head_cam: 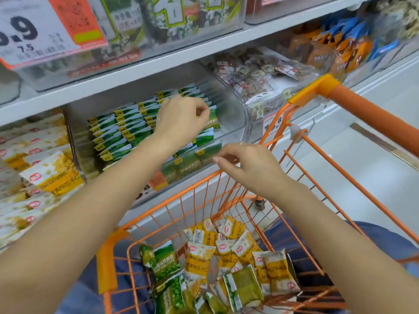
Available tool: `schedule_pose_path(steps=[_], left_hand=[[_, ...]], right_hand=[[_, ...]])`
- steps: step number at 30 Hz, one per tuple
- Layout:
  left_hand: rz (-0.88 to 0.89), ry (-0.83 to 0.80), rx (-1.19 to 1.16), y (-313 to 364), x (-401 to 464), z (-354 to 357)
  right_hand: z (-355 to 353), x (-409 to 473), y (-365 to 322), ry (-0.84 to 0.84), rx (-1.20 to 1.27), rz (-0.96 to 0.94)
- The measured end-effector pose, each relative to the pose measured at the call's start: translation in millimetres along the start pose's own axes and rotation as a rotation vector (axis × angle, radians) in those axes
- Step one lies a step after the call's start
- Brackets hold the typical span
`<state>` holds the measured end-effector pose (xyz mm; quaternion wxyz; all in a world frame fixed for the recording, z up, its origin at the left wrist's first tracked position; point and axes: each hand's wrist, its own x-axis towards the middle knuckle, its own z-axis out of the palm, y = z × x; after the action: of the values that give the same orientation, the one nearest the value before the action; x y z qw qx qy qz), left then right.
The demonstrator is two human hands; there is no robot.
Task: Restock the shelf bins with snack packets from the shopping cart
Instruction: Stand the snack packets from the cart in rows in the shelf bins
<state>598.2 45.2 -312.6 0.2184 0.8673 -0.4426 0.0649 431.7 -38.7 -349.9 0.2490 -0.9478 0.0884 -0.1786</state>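
At the centre of the frame a clear shelf bin (229, 109) holds tidy rows of green snack packets (122, 130) standing on edge, filling its left and middle part. The left hand (181, 123) reaches into this bin, fingers curled at the upper row of packets; whether they pinch one cannot be told. The right hand (247, 166) hovers at the bin's front lip, just above the cart rim, fingers loosely bent with thumb and forefinger close together and nothing visibly held. To the left, a neighbouring bin (72, 141) is stacked with yellow-and-white snack packets (49, 175). To the right, another clear bin (244, 85) holds brown packets, and beyond it, in the upper right, lie orange and blue packets (340, 46). In the lower half stands an orange wire shopping cart (362, 114), its basket holding a loose heap of yellow packets (229, 248) and green pea packets (163, 261). A white-and-orange price sign (40, 28) hangs at upper left over the grey-white shelf edge (136, 71). A pale floor (374, 173) shows at right.
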Motion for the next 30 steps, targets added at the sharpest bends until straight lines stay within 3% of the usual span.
schedule_pose_path(steps=[5,7,9,11,16,21,26,30], left_hand=[[-0.008,-0.144,-0.184,-1,-132,-36],[0.007,-0.345,-0.155,-6,-169,-34],[0.052,-0.571,-0.033,-13,-193,-25],[0.078,-0.744,0.087,-23,-206,-13],[0.037,-0.904,0.195,-29,-211,4],[-0.034,-0.893,0.149,-36,-208,5],[-0.112,-0.686,-0.143,-37,-207,-3],[-0.16,-0.444,-0.37,-31,-214,-22]], right_hand=[[8,-28,-29,0.022,-0.173,-0.244],[24,-39,-37,-0.247,-0.256,-0.265],[51,-45,-36,-0.644,-0.391,-0.171],[84,-46,-27,-0.894,-0.447,-0.047],[144,-53,-5,-0.989,-0.562,-0.011],[142,-53,5,-0.972,-0.44,0.016],[81,-26,-14,-0.851,-0.158,0.012],[29,-17,-31,-0.836,0.22,0.141]])
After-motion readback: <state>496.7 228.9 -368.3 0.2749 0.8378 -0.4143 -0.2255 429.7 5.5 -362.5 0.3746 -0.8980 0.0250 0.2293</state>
